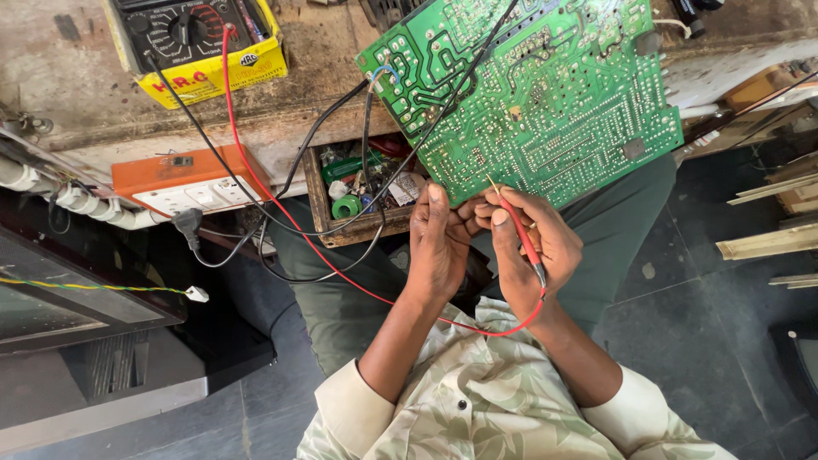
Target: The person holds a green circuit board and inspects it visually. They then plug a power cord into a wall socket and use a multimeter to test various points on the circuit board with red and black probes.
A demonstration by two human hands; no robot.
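Observation:
A large green circuit board (545, 94) is held tilted against the workbench edge, solder side up. My left hand (436, 243) grips its lower edge with the thumb on the board. My right hand (528, 247) holds a red test probe (518, 228) like a pen, its thin tip touching the board near the lower edge. The probe's red lead (256, 170) runs left and up to a yellow-cased multimeter (196, 43) on the bench. A black lead (443, 102) crosses the board's face.
An open wooden drawer (362, 192) under the bench holds several small parts and a green roll. An orange and white socket strip (187, 179) with a black plug hangs at left. Wooden strips (771, 238) lie at right over dark floor tiles.

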